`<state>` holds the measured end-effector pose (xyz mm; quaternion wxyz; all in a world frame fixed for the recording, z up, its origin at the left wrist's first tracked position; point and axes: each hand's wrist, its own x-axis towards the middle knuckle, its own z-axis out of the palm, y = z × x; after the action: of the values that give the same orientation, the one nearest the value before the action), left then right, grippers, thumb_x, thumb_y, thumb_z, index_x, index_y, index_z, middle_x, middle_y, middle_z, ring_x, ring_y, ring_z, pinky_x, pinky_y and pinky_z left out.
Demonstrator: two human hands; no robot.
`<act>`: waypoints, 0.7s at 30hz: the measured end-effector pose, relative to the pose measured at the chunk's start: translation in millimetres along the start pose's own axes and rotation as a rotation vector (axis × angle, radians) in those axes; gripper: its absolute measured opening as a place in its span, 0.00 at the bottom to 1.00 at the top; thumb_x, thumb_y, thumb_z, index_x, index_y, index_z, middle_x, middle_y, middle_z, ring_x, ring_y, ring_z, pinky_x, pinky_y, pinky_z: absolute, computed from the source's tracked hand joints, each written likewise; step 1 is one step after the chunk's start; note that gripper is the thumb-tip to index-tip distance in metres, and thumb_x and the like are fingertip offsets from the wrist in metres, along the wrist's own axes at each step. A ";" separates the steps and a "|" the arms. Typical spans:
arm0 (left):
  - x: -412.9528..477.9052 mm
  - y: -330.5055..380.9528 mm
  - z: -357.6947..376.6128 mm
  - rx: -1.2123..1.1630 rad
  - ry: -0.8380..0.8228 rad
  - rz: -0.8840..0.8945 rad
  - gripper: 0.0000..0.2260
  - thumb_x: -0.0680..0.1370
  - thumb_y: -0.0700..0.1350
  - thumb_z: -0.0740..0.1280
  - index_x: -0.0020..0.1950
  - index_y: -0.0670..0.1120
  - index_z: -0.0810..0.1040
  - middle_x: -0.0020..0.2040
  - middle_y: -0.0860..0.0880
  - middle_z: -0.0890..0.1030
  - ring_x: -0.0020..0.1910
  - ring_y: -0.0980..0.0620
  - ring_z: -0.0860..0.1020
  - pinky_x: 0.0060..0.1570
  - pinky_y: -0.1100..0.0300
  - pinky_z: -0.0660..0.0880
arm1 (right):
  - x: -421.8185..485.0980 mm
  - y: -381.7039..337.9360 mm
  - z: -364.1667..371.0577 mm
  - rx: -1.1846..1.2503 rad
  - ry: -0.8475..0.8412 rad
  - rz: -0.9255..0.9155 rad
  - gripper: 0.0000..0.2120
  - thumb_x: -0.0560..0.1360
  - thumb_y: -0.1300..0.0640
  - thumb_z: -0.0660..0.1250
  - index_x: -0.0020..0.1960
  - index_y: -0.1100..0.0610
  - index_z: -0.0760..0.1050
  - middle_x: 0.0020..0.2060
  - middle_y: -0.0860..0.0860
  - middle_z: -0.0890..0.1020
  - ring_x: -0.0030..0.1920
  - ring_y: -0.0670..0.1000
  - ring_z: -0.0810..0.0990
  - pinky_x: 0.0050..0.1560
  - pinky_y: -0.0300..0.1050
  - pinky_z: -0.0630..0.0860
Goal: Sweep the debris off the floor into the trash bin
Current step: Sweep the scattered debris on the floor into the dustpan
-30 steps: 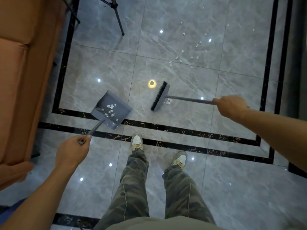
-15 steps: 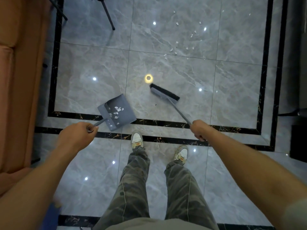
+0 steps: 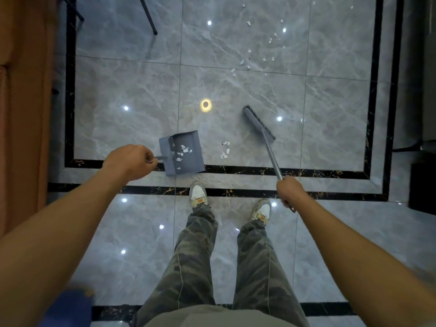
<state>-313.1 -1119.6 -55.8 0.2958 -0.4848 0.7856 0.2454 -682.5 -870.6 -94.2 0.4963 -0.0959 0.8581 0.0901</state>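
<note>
My left hand (image 3: 131,161) grips the handle of a grey dustpan (image 3: 188,161), which rests on the floor with its mouth facing right and several white scraps inside. My right hand (image 3: 289,191) holds the handle of a grey broom, whose head (image 3: 259,122) stands on the tiles to the right of the pan. A small pile of white debris (image 3: 225,149) lies between the pan's mouth and the broom head. More white debris (image 3: 257,55) is scattered farther away on the grey marble floor. No trash bin is in view.
An orange sofa (image 3: 23,102) runs along the left edge. Thin black stand legs (image 3: 147,15) reach the floor at the top left. A dark piece of furniture (image 3: 422,190) sits at the right edge. My two feet (image 3: 230,201) stand just behind the pan. Something blue (image 3: 68,308) is at the bottom left.
The dustpan has turned and shifted right, its mouth now facing the small pile. The broom head has swung to the pile's right side, and my right hand has moved right.
</note>
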 end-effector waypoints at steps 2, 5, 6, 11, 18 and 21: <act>7.1 -12.4 0.9 -0.029 0.010 -0.002 0.20 0.82 0.56 0.66 0.32 0.49 0.79 0.28 0.50 0.77 0.28 0.49 0.75 0.31 0.59 0.69 | -10.9 -9.7 27.7 -0.005 -0.086 0.075 0.12 0.84 0.62 0.56 0.64 0.68 0.71 0.41 0.59 0.77 0.28 0.52 0.74 0.19 0.41 0.71; 10.9 -21.3 3.1 -0.030 0.024 0.004 0.22 0.81 0.56 0.66 0.29 0.47 0.74 0.25 0.50 0.72 0.25 0.49 0.70 0.30 0.59 0.69 | -39.6 -17.1 69.1 0.111 -0.166 0.122 0.11 0.84 0.64 0.55 0.62 0.67 0.71 0.38 0.58 0.77 0.24 0.51 0.72 0.17 0.39 0.68; 12.3 -21.3 4.1 -0.023 0.021 0.008 0.22 0.81 0.56 0.66 0.29 0.47 0.75 0.25 0.50 0.72 0.25 0.49 0.70 0.30 0.59 0.70 | -50.7 -20.6 81.5 0.171 -0.189 0.133 0.10 0.84 0.64 0.54 0.60 0.66 0.70 0.36 0.57 0.76 0.23 0.50 0.70 0.17 0.38 0.66; 17.3 -17.2 7.4 -0.033 0.020 0.012 0.21 0.81 0.55 0.66 0.32 0.45 0.77 0.25 0.50 0.71 0.25 0.49 0.69 0.30 0.58 0.71 | -98.8 -41.1 126.2 0.502 -0.406 0.218 0.10 0.83 0.59 0.53 0.58 0.61 0.71 0.28 0.50 0.70 0.21 0.46 0.64 0.18 0.39 0.61; 16.6 -21.6 10.4 -0.047 0.005 -0.002 0.21 0.81 0.55 0.66 0.30 0.48 0.74 0.26 0.50 0.70 0.26 0.49 0.68 0.31 0.58 0.71 | -129.5 -48.7 128.0 0.580 -0.435 0.111 0.10 0.85 0.57 0.55 0.57 0.57 0.74 0.29 0.50 0.69 0.21 0.45 0.63 0.19 0.38 0.61; 16.8 -19.5 10.5 -0.046 0.009 0.005 0.20 0.81 0.55 0.66 0.30 0.49 0.73 0.26 0.51 0.69 0.26 0.49 0.67 0.31 0.58 0.71 | -126.6 -43.4 122.4 0.489 -0.309 0.035 0.12 0.85 0.55 0.54 0.62 0.57 0.73 0.35 0.53 0.72 0.24 0.47 0.66 0.18 0.37 0.63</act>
<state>-299.0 -1131.0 -77.0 0.2805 -0.4904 0.7824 0.2621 -507.4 -872.4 -46.8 0.6279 0.0563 0.7701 -0.0976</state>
